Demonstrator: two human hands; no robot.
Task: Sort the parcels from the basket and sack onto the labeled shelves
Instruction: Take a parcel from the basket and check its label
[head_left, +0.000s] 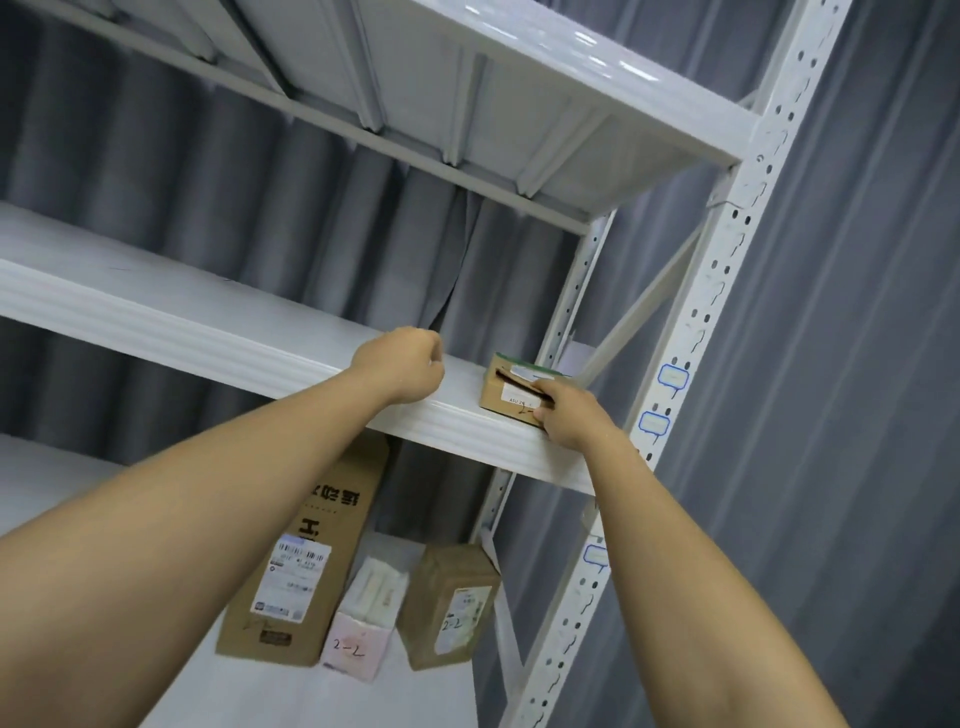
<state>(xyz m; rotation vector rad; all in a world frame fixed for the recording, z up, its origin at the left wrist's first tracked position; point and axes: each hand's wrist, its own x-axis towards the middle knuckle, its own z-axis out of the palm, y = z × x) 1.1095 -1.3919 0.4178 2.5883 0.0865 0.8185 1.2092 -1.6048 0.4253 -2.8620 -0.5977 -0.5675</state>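
- Right hand (569, 415): fingers and thumb curled round the near right corner of a small brown cardboard box (511, 392); thumb on the lower front edge, fingers over the top.
- Small box sits on the upper white shelf (208, 332), at its right end, close to the front lip and just beside the rear perforated upright (571, 306). White label on its front face, with handwriting below it partly hidden by the hand; reads as "2-" and the rest cannot be made out. Green strip along its top rear edge.
- Left hand (402, 366): fingers curled into a loose fist, holding nothing visible; it lies over the front lip of the same shelf, left of the small box and apart from it.
- Lower shelf (62, 478), below: three parcels in a row, touching or nearly so.
  - Tall brown carton (306, 561), upright, leaning slightly, printed shipping label on its front.
  - Pale pink-and-white box (363, 623), in the middle, "2-2" handwritten on the front.
  - Brown taped box (449, 603), on the right, white label marked "2-2".
- Front right upright (727, 291): white, perforated, carrying small blue-outlined tags (672, 376); text on them too small to read.
- Grey pleated curtain (234, 171) hangs behind the rack.
- Underside of a higher shelf (467, 93) fills the top of the view.
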